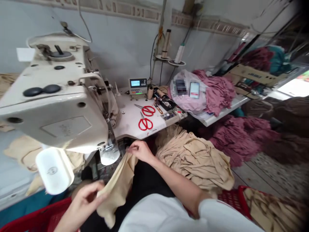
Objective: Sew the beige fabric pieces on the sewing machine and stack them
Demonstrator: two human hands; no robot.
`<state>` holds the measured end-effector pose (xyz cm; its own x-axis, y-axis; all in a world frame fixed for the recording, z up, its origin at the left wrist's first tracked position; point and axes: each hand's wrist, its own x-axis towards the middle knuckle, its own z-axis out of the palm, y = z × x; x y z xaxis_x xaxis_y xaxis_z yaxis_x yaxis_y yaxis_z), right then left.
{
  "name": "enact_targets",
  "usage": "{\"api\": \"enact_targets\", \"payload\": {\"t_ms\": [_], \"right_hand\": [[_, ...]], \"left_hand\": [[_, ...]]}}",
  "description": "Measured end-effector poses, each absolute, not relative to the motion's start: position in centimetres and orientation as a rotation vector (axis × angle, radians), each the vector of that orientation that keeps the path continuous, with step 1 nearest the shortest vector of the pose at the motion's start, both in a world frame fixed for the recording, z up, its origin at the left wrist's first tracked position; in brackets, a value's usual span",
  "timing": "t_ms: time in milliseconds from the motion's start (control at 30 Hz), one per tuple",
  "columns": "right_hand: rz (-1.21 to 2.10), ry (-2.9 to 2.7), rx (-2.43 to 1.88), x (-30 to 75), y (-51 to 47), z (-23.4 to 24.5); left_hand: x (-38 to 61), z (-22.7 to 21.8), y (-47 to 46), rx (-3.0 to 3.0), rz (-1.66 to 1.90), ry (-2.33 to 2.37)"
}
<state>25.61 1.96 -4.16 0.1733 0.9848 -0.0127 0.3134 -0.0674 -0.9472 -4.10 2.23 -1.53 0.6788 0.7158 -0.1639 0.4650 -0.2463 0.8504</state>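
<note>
Over the person's lap point(152, 180), a piece of beige cloth point(120, 185) stretches between two hands.

Nearest, the left hand point(87, 198) pinches the cloth's lower end, thumb against fingers; farther out, the right hand point(142, 151) grips its upper end, fingertips closed. Beyond lie a heap of beige cloth point(193, 159) at right, a sewing machine point(55, 106) at left, red-handled scissors point(145, 123) on a white table point(127, 122), then thread cones point(179, 54) near the wall point(116, 48).

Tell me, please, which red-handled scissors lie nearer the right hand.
The front scissors, nearer the front edge of the white tabletop; the rear scissors lie farther from the right hand, nearer the control panel.
</note>
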Motion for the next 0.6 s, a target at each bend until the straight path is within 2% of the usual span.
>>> {"api": "enact_targets", "payload": {"t_ms": [200, 333, 433, 533, 600], "right_hand": [[1.582, -1.686, -1.134, 23.1, -0.3, -3.0], [1.393, -1.691, -1.126, 24.2, -1.3, -0.8], [1.324, -1.604, -1.156, 25.2, -1.5, 0.8], [1.449, -1.542, -1.108, 25.3, -1.9, 1.7], [1.586, -1.549, -1.078, 25.1, -2.2, 1.9]], "left_hand": [[0.2, 0.2, 1.5, 2.062, 0.438, 0.805], [-0.7, -0.2, 1.4, 2.038, 0.468, 0.92], [-1.6, -1.8, 1.2, 1.763, 0.443, 1.0], [-1.1, -3.2, 0.5, 1.426, 0.396, 0.953], [0.1, -3.3, 0.0, 1.392, 0.487, 0.926]]}}
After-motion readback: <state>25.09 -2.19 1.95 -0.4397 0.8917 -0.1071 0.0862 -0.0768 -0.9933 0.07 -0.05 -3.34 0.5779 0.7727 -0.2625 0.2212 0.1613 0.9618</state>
